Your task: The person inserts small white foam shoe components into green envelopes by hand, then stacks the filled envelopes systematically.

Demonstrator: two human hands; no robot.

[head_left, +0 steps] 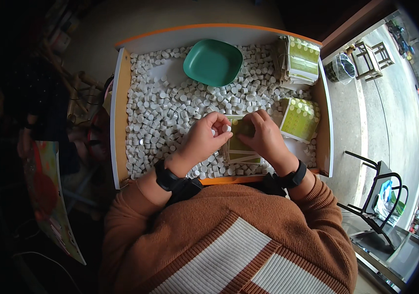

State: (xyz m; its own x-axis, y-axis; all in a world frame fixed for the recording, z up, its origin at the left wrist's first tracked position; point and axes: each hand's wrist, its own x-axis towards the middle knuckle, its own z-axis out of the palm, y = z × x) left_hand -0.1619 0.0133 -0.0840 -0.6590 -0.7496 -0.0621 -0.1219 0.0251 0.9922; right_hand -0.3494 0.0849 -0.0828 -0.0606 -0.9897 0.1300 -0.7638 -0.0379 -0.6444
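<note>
My left hand (205, 138) pinches a small white cap (226, 128) between thumb and fingers, just above the heap of white caps (170, 112) in the tray. My right hand (264, 135) rests with its fingers on a stack of green sticker sheets (241, 153) that lies in front of me on the caps. The white cap sits right at the left edge of the top sheet. Both wrists wear black bands.
A shallow tray with white walls and an orange rim (119, 117) holds several hundred caps. A green square plate (213, 62) lies at the back. Two more stacks of green sheets (300, 119) (301, 60) sit at the right. Black chair frames (381, 196) stand at the right.
</note>
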